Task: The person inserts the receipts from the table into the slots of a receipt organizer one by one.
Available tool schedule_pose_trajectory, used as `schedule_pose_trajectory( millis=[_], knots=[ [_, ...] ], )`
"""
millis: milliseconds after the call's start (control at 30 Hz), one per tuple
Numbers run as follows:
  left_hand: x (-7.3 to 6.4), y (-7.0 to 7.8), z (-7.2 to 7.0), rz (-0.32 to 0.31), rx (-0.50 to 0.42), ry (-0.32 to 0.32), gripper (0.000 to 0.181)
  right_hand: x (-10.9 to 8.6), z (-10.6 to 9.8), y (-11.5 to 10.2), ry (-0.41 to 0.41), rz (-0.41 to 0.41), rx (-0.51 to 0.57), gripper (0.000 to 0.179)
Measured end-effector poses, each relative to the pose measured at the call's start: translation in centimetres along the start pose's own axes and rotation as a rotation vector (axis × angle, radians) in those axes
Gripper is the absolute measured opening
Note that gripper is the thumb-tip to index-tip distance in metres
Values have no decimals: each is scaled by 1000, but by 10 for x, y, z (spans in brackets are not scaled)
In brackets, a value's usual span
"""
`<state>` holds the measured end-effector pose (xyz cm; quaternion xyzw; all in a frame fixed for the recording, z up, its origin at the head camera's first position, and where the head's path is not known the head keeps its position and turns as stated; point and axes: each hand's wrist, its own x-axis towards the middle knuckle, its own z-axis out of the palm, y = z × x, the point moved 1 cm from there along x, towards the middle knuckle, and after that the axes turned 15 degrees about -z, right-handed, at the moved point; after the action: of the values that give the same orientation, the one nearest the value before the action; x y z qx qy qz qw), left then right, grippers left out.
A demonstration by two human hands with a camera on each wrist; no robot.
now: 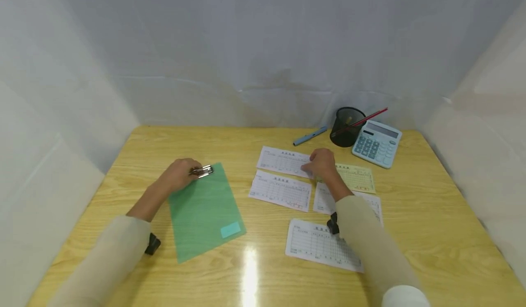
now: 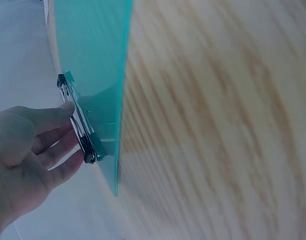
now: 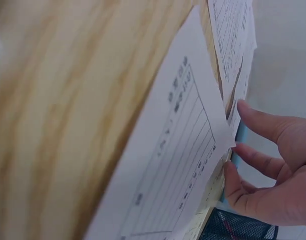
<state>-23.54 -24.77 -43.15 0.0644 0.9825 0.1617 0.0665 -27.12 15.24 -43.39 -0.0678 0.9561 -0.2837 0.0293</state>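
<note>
A translucent green clipboard [image 1: 205,206] lies at the left of the table, with a metal clip [image 1: 202,171] at its far edge. My left hand [image 1: 181,174] grips that clip; the left wrist view shows the thumb on the metal lever [image 2: 77,115] and fingers behind it. At the far row of papers, my right hand [image 1: 322,163] touches the right end of a white form slip [image 1: 281,158]. Its thumb and fingers stand apart in the right wrist view, the tips right at the paper's edge.
More white slips [image 1: 281,190] lie nearer, one [image 1: 316,243] partly under my right sleeve. A yellow slip [image 1: 355,177] is right of my hand. Behind are a blue pen [image 1: 310,136], a black mesh pen holder [image 1: 343,136] with a red pencil, and a light blue calculator [image 1: 377,143].
</note>
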Motion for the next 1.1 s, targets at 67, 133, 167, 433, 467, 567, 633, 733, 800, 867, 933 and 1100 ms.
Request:
schedule_pose_trajectory(
  millis=[67, 133, 167, 433, 467, 567, 633, 733, 800, 867, 933, 1100],
  knots=[
    [0, 1, 1, -2, -4, 4, 26, 1, 0, -3, -12, 0, -42, 42],
    [-1, 1, 0, -7, -7, 5, 26, 3, 0, -6, -37, -12, -99, 41],
    [-1, 2, 0, -7, -5, 7, 26, 5, 0, -7, -46, -14, -116, 41],
    [-1, 4, 0, -13, 8, 17, 26, 16, 1, -14, -112, -41, -261, 28],
    [-1, 4, 1, -15, 7, 17, 26, 16, 2, -15, -108, -37, -266, 27],
    [-1, 5, 1, -17, 4, 16, 25, 17, 3, -16, -81, -22, -266, 23],
    [-1, 4, 1, -18, 7, 18, 25, 17, 4, -17, -62, -15, -242, 22],
    [-1, 4, 1, -20, 10, 17, 25, 17, 5, -17, -43, -10, -201, 21],
    [-1, 4, 1, -18, 13, 18, 25, 18, 5, -17, -30, -14, -176, 22],
    [-2, 4, 1, -17, 11, 18, 24, 18, 5, -18, -15, -20, -167, 24],
    [-1, 4, 0, -19, 11, 20, 23, 18, 5, -18, -8, -37, -182, 25],
    [-2, 5, 1, -15, 32, 33, 22, 16, 6, -16, -13, -58, -149, 29]
  ],
)
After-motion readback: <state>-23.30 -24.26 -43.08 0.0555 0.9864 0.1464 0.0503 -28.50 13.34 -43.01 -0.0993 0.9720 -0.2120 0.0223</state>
